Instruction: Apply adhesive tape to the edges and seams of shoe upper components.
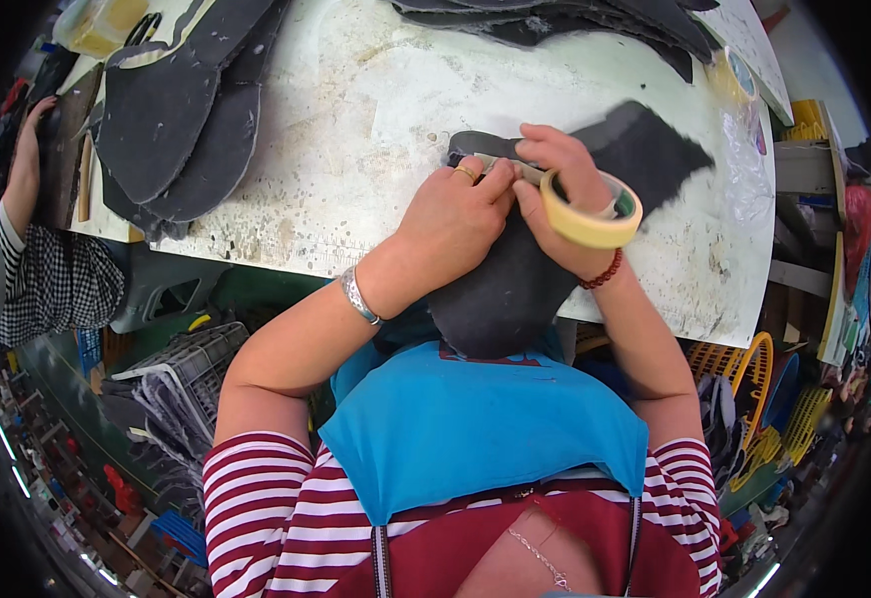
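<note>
Charcoal-grey piece (pixel 505 289) overhangs the near edge of the pale table (pixel 355 130). Left hand (pixel 453 221) clamped on its far part, thumb and forefinger together. Right hand (pixel 570 179) just beside, yellowish tape roll (pixel 607 235) around it; whether its fingers pinch anything, cannot tell. Dark stack (pixel 171 125) at far left.

Tabletop (pixel 336 159) brightly lit; tape roll (pixel 593 233) motion-blurred (dark piece (pixel 645 149) beyond soft too); edges bowed, corners black.
</note>
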`<state>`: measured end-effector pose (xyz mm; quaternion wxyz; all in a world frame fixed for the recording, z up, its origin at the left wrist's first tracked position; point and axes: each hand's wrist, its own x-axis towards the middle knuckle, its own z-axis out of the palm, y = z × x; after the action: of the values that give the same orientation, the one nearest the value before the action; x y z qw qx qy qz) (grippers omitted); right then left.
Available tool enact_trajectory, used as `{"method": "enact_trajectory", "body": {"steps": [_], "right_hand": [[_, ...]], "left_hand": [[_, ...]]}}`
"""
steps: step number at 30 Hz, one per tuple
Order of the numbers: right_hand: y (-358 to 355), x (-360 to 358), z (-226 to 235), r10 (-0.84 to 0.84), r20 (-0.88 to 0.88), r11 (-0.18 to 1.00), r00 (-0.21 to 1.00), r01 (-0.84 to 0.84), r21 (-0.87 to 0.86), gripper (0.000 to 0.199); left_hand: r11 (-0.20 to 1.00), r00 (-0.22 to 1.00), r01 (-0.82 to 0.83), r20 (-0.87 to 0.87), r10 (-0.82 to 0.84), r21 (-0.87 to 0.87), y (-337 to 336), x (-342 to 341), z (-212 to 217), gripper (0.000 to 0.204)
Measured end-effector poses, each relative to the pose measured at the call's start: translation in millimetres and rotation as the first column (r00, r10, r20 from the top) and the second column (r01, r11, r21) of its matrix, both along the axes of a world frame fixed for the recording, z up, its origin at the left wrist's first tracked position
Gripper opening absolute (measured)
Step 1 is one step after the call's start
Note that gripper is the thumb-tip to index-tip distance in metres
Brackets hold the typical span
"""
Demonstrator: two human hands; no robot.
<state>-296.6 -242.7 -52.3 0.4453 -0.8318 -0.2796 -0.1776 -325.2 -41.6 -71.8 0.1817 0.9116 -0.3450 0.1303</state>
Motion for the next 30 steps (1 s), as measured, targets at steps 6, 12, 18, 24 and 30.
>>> {"method": "enact_trajectory", "body": {"steps": [6, 12, 18, 24, 30], "right_hand": [[-80, 32, 35, 0.063, 0.341, 0.724, 0.938, 0.192, -0.662, 0.029], [-73, 40, 32, 0.082, 0.019, 0.891, 0.996, -0.065, -0.449, 0.018], [-68, 47, 27, -0.043, -0.097, 0.869, 0.994, -0.010, -0.495, 0.019], [-64, 58, 22, 0.005, -0.062, 0.778, 0.998, -0.043, -0.626, 0.024], [-59, 49, 21, -0.016, 0.063, 0.646, 0.998, 0.059, -0.761, 0.020]], "left_hand": [[0.996, 0.997, -0.049, 0.061, 0.044, 0.077, -3, -7, -1, 0.044], [0.991, 0.996, -0.054, 0.072, 0.046, 0.120, -7, -9, -3, 0.047], [0.995, 0.995, -0.080, 0.060, 0.077, 0.051, -7, -12, 0, 0.057], [0.997, 0.997, -0.071, -0.031, 0.072, 0.041, -7, -7, 5, 0.058], [0.998, 0.990, -0.066, -0.125, 0.067, 0.007, 4, 18, 13, 0.051]]}}
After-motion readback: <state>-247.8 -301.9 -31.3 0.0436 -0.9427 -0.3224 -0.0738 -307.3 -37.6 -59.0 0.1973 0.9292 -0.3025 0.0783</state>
